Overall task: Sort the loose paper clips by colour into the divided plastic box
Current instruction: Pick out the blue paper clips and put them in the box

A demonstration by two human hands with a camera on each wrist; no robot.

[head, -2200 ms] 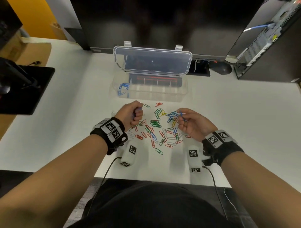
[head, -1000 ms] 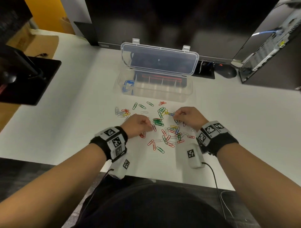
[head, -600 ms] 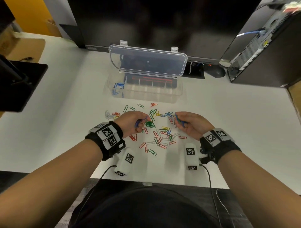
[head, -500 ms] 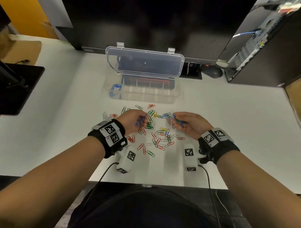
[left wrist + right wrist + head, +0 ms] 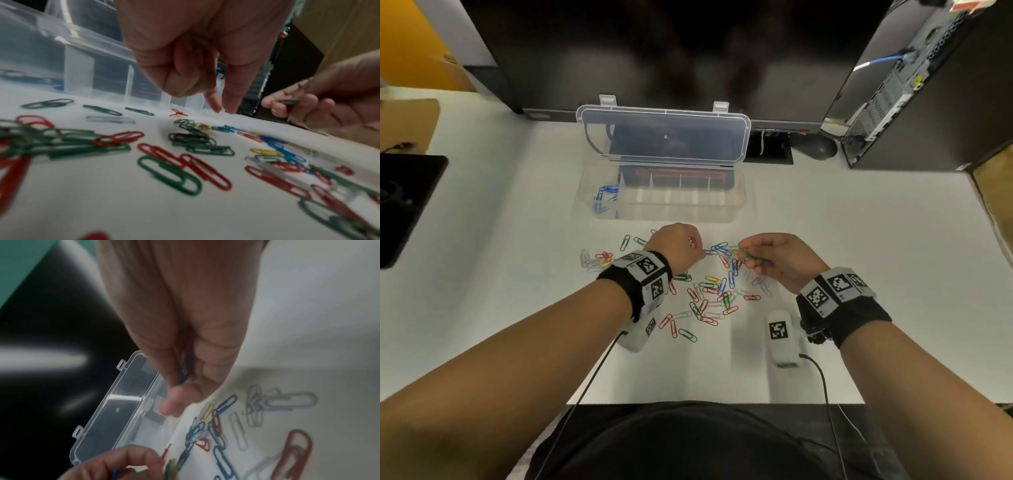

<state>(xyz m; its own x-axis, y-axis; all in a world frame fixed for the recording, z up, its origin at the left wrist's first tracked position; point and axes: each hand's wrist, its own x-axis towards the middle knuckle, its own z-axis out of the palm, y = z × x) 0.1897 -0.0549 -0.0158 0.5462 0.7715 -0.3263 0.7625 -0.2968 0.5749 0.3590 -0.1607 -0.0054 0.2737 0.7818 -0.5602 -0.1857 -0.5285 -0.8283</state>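
Loose paper clips point(image 5: 709, 294) in red, green, blue, yellow and white lie scattered on the white table. Behind them stands the clear divided box point(image 5: 736, 209) with its lid point(image 5: 664, 137) up. Blue clips point(image 5: 604, 198) lie in its leftmost compartment; the others look bare. My left hand point(image 5: 700, 251) reaches two fingers point(image 5: 230, 100) down at the pile's far edge, its other fingers curled, a blue clip point(image 5: 116, 475) showing under them. My right hand point(image 5: 748, 255) is just right of it, palm turned in, pinching a few clips point(image 5: 185, 368), blue and green point(image 5: 287, 101).
A dark monitor point(image 5: 654, 51) rises behind the box. A computer tower point(image 5: 928, 85) and a mouse point(image 5: 818, 149) sit at the back right. A black stand point(image 5: 400, 205) occupies the left edge. Cables point(image 5: 822, 377) trail off the near table edge.
My left hand lifted a blue clip from the pile's left part, then moved forward and right, close to my right hand. The right hand kept its clips and barely moved.
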